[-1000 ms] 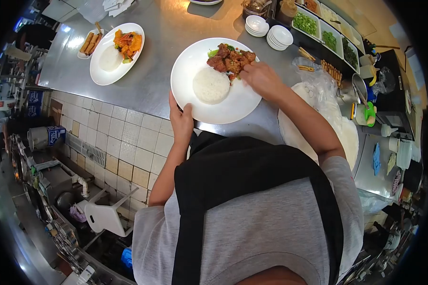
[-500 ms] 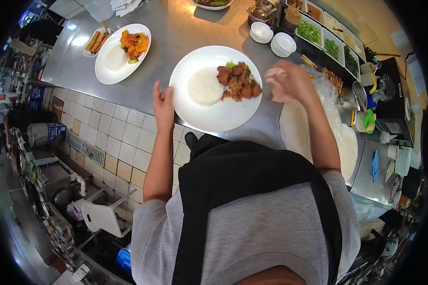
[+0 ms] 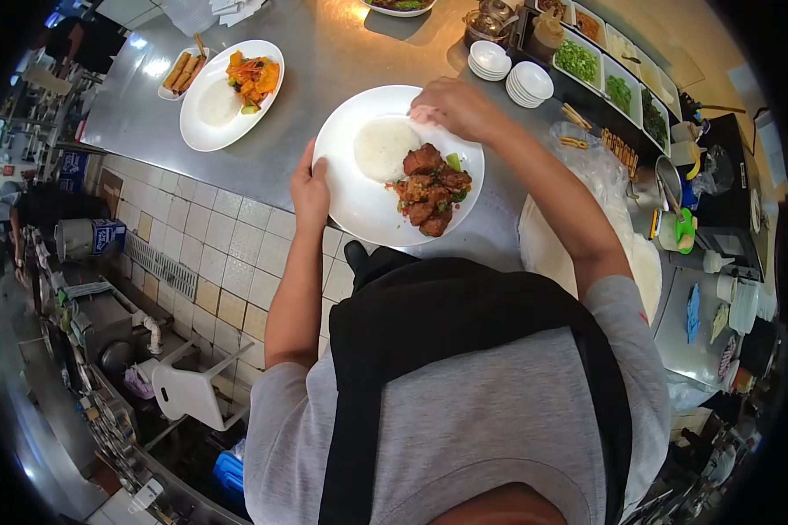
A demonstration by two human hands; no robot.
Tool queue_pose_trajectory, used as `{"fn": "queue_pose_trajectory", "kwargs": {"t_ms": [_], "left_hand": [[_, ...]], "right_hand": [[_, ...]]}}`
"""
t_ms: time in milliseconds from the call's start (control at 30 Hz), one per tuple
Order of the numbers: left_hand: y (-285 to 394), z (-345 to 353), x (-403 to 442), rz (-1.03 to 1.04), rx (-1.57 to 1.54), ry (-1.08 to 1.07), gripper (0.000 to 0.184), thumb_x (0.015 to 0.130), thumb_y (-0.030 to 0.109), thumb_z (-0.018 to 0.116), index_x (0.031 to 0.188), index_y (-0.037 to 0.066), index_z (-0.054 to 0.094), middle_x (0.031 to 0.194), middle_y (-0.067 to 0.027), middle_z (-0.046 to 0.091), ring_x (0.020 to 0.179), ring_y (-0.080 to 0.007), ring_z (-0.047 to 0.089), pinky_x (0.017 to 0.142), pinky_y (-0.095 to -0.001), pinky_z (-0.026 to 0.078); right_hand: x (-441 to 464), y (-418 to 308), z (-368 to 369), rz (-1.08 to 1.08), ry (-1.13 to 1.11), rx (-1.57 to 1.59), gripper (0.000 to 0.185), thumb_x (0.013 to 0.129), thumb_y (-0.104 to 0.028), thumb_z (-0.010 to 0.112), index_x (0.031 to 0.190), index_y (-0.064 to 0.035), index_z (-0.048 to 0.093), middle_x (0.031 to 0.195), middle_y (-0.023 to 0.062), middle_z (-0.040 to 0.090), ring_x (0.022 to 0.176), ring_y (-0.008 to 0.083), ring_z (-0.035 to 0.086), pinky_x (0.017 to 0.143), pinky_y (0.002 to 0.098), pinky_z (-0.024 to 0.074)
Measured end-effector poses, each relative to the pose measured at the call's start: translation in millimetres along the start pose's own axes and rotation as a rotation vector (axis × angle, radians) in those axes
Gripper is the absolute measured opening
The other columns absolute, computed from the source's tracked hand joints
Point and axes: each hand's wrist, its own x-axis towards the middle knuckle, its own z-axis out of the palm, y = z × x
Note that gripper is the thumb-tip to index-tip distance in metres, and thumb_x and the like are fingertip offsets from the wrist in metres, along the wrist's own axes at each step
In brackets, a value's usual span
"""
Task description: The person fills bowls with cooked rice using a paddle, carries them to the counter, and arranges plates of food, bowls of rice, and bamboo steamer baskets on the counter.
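Note:
A white oval plate [image 3: 350, 206] lies on the steel counter in front of me. It carries a round mound of white rice [image 3: 386, 150] and a heap of browned meat pieces [image 3: 433, 192] with bits of green. My left hand [image 3: 310, 188] grips the plate's left rim, thumb on top. Over the far right rim, my right hand [image 3: 460, 109] has its fingers bunched together and pointing down. Something pale pinkish shows at those fingertips, too small to make out.
Back left are another plate [image 3: 193, 131] of rice with orange food and a dish of spring rolls [image 3: 184, 72]. Stacked small white dishes [image 3: 529, 84] and trays of chopped greens [image 3: 577, 61] stand right. A clear plastic bag [image 3: 578, 162] lies by my right arm.
The plate has turned clockwise: the meat has swung toward me, the rice slightly away. My right hand has moved left onto the far rim. My left hand has closed on the left rim.

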Motion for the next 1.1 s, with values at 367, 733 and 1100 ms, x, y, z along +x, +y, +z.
{"fn": "queue_pose_trajectory", "kwargs": {"t_ms": [367, 733, 1100], "left_hand": [[-4, 1, 13, -0.024, -0.059, -0.008, 0.037, 0.086, 0.004, 0.048, 0.122, -0.002, 0.051, 0.111, -0.0128, 0.061, 0.096, -0.0158, 0.058, 0.085, -0.0260, 0.044], [9, 8, -24, -0.047, -0.150, 0.181, 0.041, 0.088, 0.012, 0.054, 0.125, -0.003, 0.045, 0.111, -0.0139, 0.058, 0.100, -0.0181, 0.056, 0.087, -0.0291, 0.043], [11, 5, -34, -0.053, -0.045, 0.123, 0.042, 0.085, 0.002, 0.048, 0.126, -0.004, 0.046, 0.118, -0.0165, 0.056, 0.105, -0.0203, 0.055, 0.091, -0.0288, 0.041]], "right_hand": [[-28, 3, -14, -0.229, -0.289, -0.224, 0.016, 0.074, -0.019, 0.062, 0.088, -0.0158, 0.070, 0.081, 0.0017, 0.058, 0.087, 0.0191, 0.051, 0.077, 0.0346, 0.0379], [-37, 2, -72, 0.270, -0.291, -0.097, 0.012, 0.066, -0.006, 0.059, 0.077, -0.0082, 0.064, 0.082, 0.0076, 0.062, 0.078, 0.0268, 0.059, 0.064, 0.0357, 0.0470], [6, 16, 5, -0.247, -0.182, -0.197, 0.004, 0.073, -0.017, 0.058, 0.073, -0.0130, 0.058, 0.082, 0.0017, 0.052, 0.086, 0.0201, 0.050, 0.074, 0.0348, 0.0362]]}}
